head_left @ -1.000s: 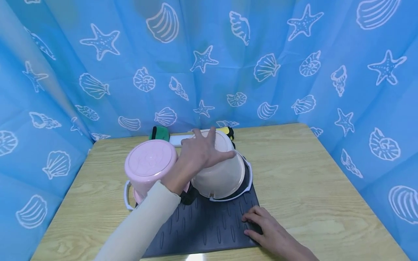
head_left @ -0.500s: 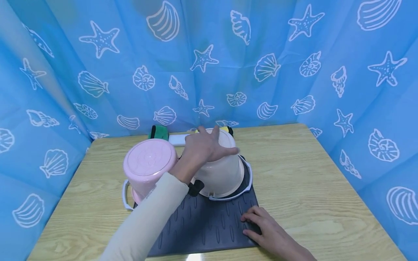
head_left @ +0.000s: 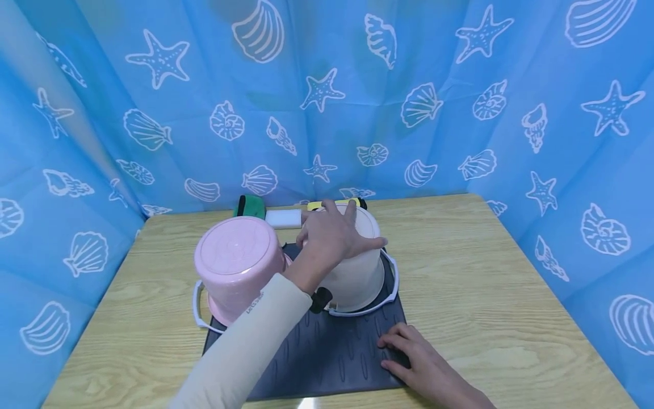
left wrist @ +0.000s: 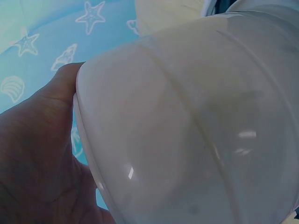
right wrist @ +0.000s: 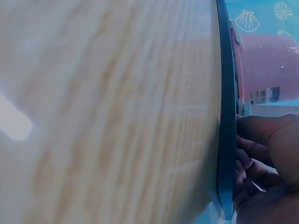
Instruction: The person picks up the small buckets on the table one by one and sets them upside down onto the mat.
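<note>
An off-white bucket [head_left: 357,281] stands upside down on a dark ridged mat [head_left: 327,369], its pale handle lying around the rim. My left hand [head_left: 332,230] spans the upturned base from above and grips it, thumb over the right edge and fingers toward the left and back. In the left wrist view, the bucket's glossy wall fills most of the picture beside that hand [left wrist: 42,140]. A pink bucket [head_left: 232,255], also upside down, stands to the left on the mat. My right hand [head_left: 419,358] rests its bent fingers on the mat's right edge.
Behind the buckets lie a green roll with a black band [head_left: 250,205], a white block [head_left: 283,218] and a yellow item with black ends [head_left: 317,206]. All sit on a wooden table [head_left: 470,272] walled by a blue seashell-print curtain [head_left: 327,130].
My left hand has shifted to the right with the off-white bucket's base, which leans less to the left. More of the white block shows. The right hand stays at the mat's edge.
</note>
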The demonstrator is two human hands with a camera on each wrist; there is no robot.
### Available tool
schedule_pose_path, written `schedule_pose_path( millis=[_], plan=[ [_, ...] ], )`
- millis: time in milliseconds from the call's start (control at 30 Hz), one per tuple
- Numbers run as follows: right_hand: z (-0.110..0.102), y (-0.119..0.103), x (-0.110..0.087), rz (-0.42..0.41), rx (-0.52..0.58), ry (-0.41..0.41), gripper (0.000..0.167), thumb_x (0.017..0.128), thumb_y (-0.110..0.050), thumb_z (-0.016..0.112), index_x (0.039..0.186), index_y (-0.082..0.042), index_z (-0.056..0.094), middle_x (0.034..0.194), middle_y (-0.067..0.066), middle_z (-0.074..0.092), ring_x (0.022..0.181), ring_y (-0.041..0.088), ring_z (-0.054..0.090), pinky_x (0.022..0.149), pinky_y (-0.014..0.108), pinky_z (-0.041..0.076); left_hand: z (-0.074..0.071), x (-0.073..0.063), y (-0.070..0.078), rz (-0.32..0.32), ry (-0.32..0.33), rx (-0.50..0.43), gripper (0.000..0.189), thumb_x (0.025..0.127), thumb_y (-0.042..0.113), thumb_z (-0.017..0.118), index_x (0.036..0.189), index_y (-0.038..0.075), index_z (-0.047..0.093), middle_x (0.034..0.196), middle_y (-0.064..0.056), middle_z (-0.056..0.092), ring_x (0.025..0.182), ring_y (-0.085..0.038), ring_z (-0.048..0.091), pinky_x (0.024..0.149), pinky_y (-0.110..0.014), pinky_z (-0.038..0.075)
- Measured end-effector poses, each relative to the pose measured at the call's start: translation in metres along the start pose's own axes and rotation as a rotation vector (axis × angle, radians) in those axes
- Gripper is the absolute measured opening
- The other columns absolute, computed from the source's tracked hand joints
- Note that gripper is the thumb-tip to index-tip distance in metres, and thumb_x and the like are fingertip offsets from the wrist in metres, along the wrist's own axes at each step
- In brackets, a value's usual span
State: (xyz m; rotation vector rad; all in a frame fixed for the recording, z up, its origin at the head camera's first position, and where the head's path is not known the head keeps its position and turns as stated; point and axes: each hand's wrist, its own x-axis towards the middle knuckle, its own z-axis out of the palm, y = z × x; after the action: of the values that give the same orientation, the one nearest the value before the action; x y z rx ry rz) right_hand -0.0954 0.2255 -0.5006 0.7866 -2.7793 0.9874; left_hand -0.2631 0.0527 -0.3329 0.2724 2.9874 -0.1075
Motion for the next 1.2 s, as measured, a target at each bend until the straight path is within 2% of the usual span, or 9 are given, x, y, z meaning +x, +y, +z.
schedule_pose_path(
  millis=[200, 300, 433, 533, 633, 733, 900, 1100, 1200],
  plan=[
    [-0.003, -0.001, 0.001, 0.03, 0.016, -0.028, 0.019, 0.087, -0.017, 0.079, 0.105, -0.018, 0.071, 0.103, -0.013, 0.051, 0.091, 0.006, 0.049, 0.077, 0.028, 0.048, -0.001, -0.002, 0.002, -0.003, 0.016, 0.024, 0.114, 0.066, 0.1, 0.03, 0.161, 0.038, 0.015, 0.151, -0.022, 0.033, 0.111, -0.054, 0.053, 0.053, -0.052, 0.057],
    [-0.004, -0.003, 0.001, 0.085, 0.029, -0.064, 0.019, 0.088, -0.018, 0.078, 0.105, -0.019, 0.071, 0.103, -0.014, 0.051, 0.092, 0.005, 0.048, 0.078, 0.027, 0.048, -0.001, -0.002, -0.002, 0.025, 0.013, 0.0, 0.115, 0.067, 0.101, 0.028, 0.161, 0.037, 0.014, 0.154, -0.022, 0.03, 0.102, -0.049, 0.059, 0.056, -0.051, 0.058],
    [-0.004, -0.004, 0.001, 0.115, 0.033, -0.084, 0.019, 0.088, -0.016, 0.078, 0.105, -0.018, 0.071, 0.103, -0.014, 0.05, 0.091, 0.003, 0.048, 0.078, 0.027, 0.049, 0.001, -0.003, -0.013, 0.105, 0.02, -0.042, 0.11, 0.073, 0.097, 0.025, 0.162, 0.034, 0.012, 0.16, -0.02, 0.025, 0.106, -0.04, 0.064, 0.094, -0.056, 0.05],
    [-0.004, -0.004, 0.001, 0.098, 0.029, -0.09, 0.018, 0.087, -0.016, 0.078, 0.104, -0.017, 0.071, 0.102, -0.013, 0.05, 0.09, 0.003, 0.049, 0.077, 0.026, 0.049, 0.002, -0.005, -0.024, 0.145, 0.037, -0.111, 0.102, 0.081, 0.092, 0.027, 0.162, 0.032, 0.011, 0.161, -0.018, 0.025, 0.126, -0.042, 0.053, 0.106, -0.059, 0.037],
    [-0.006, -0.006, 0.003, 0.091, 0.02, -0.114, 0.017, 0.088, -0.017, 0.077, 0.105, -0.017, 0.071, 0.101, -0.013, 0.05, 0.089, 0.003, 0.048, 0.076, 0.026, 0.048, 0.002, -0.011, -0.034, 0.164, 0.081, -0.201, 0.093, 0.087, 0.084, 0.035, 0.161, 0.032, 0.016, 0.159, -0.014, 0.029, 0.135, -0.048, 0.04, 0.098, -0.059, 0.045],
    [-0.012, -0.007, 0.006, 0.088, 0.003, -0.139, 0.016, 0.09, -0.019, 0.076, 0.105, -0.018, 0.071, 0.101, -0.013, 0.052, 0.09, 0.003, 0.051, 0.077, 0.027, 0.05, 0.001, -0.018, -0.044, 0.205, 0.158, -0.27, 0.082, 0.093, 0.074, 0.042, 0.16, 0.03, 0.024, 0.157, -0.01, 0.034, 0.138, -0.046, 0.037, 0.095, -0.061, 0.046],
    [-0.03, -0.008, 0.012, 0.081, -0.016, -0.111, 0.014, 0.09, -0.014, 0.075, 0.104, -0.017, 0.072, 0.1, -0.014, 0.058, 0.09, 0.004, 0.057, 0.076, 0.028, 0.053, 0.0, -0.033, -0.063, 0.324, 0.264, -0.4, 0.069, 0.098, 0.054, 0.052, 0.158, 0.025, 0.032, 0.151, -0.007, 0.043, 0.135, -0.034, 0.044, 0.099, -0.058, 0.045],
    [-0.055, -0.004, 0.018, 0.045, -0.041, 0.003, 0.017, 0.088, -0.004, 0.074, 0.102, -0.014, 0.073, 0.095, -0.013, 0.061, 0.086, 0.005, 0.06, 0.072, 0.03, 0.056, 0.003, -0.055, -0.085, 0.447, 0.303, -0.559, 0.055, 0.098, 0.039, 0.058, 0.149, 0.025, 0.047, 0.128, 0.002, 0.062, 0.114, -0.021, 0.058, 0.088, -0.044, 0.052],
    [-0.067, -0.001, 0.021, 0.052, -0.064, 0.028, 0.018, 0.089, -0.004, 0.074, 0.102, -0.016, 0.074, 0.096, -0.013, 0.062, 0.086, 0.004, 0.06, 0.072, 0.031, 0.056, 0.006, -0.062, -0.094, 0.476, 0.349, -0.564, 0.047, 0.099, 0.035, 0.057, 0.144, 0.022, 0.053, 0.122, 0.002, 0.064, 0.11, -0.021, 0.059, 0.084, -0.042, 0.053]
  ],
)
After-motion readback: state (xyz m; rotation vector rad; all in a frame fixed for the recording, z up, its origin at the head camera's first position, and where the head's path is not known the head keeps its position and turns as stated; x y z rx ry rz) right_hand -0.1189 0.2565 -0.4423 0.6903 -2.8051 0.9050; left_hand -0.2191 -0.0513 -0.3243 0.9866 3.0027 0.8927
